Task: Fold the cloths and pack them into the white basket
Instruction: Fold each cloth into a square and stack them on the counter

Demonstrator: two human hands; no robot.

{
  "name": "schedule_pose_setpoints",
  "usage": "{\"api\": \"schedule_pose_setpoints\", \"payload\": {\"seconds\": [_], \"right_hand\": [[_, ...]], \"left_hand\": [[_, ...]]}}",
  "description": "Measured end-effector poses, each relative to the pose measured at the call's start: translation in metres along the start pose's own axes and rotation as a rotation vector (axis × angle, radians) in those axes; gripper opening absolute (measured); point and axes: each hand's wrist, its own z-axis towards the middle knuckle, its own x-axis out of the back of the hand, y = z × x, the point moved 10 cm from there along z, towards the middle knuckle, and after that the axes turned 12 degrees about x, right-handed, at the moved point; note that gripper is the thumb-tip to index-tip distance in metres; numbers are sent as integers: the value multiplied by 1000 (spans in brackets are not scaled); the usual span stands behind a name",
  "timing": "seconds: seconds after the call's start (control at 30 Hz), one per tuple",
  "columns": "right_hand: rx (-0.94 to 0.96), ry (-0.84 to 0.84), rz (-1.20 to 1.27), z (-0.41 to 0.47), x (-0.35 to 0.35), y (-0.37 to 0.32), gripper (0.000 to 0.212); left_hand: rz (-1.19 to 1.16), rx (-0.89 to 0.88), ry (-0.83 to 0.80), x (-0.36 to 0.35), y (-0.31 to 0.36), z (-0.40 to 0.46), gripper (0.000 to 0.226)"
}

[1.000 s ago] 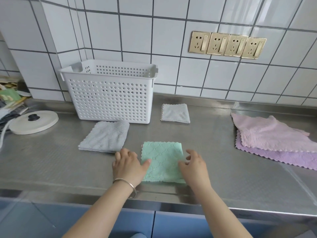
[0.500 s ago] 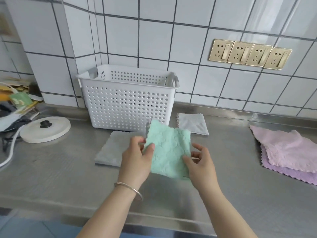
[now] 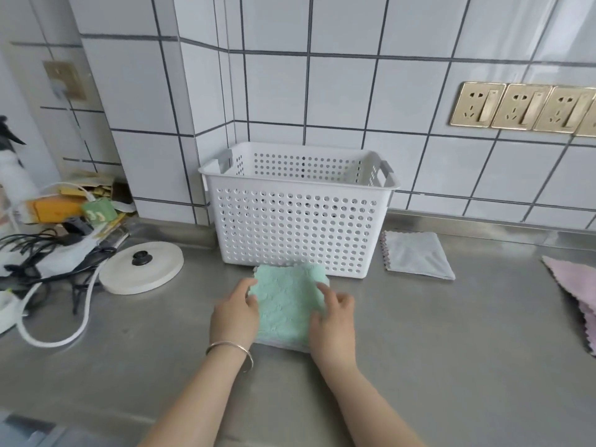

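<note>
A folded mint-green cloth (image 3: pixel 287 301) lies on top of a folded grey cloth (image 3: pixel 280 344), of which only a thin front edge shows. Both are on the steel counter, just in front of the white perforated basket (image 3: pixel 296 186). My left hand (image 3: pixel 234 312) grips the green cloth's left edge, thumb on top. My right hand (image 3: pixel 333 324) rests on its right side with the fingers laid over it. A second, smaller folded grey cloth (image 3: pixel 416 254) lies to the right of the basket. Nothing shows inside the basket from here.
Unfolded pink and purple cloths (image 3: pixel 577 287) lie at the right edge. A round white lid (image 3: pixel 142 269) with a black knob, black cables (image 3: pixel 48 253), a white hose and boxes crowd the left. Gold wall sockets (image 3: pixel 522 106) sit on the tiled wall.
Both hands lifted the green cloth off the counter, carried it left and forward, and set it down on the larger grey cloth. The view has swung left.
</note>
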Motion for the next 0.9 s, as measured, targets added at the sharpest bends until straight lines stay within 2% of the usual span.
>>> {"api": "schedule_pose_setpoints", "payload": {"seconds": [0.03,0.13,0.17,0.23,0.33,0.4,0.43,0.5,0.57,0.63,0.73,0.83,0.9], "right_hand": [[99,7,-147,4,0,-10,58],[233,-222,-499,10,-20,-18,61],[245,-315,-539,9,-29,-14,66],[158,-488,-426,6,-45,5,60],[91,-548,-351,9,-54,8,56],[103,-559,-274,11,-50,-5,56],[115,-546,-200,13,-47,-18,55],[95,-417,-51,15,-8,-22,52],[84,-254,-25,18,54,-1,48],[44,-113,-137,12,130,51,44],[-62,15,-372,-3,235,140,38],[-220,97,-562,-25,320,219,37],[-261,96,-664,-36,359,258,39]], "left_hand": [[58,-34,11,-1,3,1,38],[288,-110,35,-7,4,5,42],[363,-134,28,-11,4,6,43],[450,-161,-21,-20,2,10,45],[518,-131,-106,-18,-5,14,46],[573,-99,-77,-3,-2,14,42],[591,-98,-20,13,2,14,39],[536,-226,85,23,42,-1,35],[448,-379,85,4,95,-30,33],[343,-513,-28,-41,154,-74,31],[225,-534,-288,-116,202,-130,27],[236,-600,-449,-190,234,-171,29],[241,-663,-512,-230,258,-197,28]]}}
